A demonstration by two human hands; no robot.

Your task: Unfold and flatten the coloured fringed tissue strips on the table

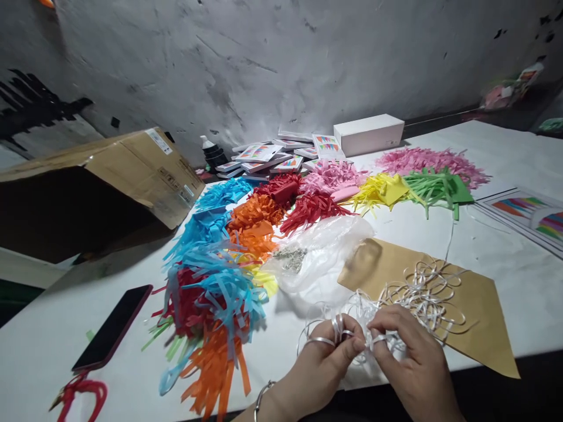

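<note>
White ribbon [428, 293] lies in a loose tangle on a brown paper sheet [479, 310] and runs down to both hands. My left hand [329, 357], with a bracelet at the wrist, pinches the ribbon, and loops of it pass round its fingers. Close beside it on the right, my right hand [402, 346] grips another part of the ribbon between thumb and forefinger. The fingertips of the two hands are a small gap apart. Just beyond them is a clear plastic bag [316, 252] with something thin and greyish inside.
Blue tassels [220, 281], orange tassels [220, 369], red, pink, yellow and green ones spread across the white table. A phone [112, 328] lies at the left, below an open cardboard box [149, 170]. Flat printed packs [259, 153] and a white box [369, 135] stand near the wall.
</note>
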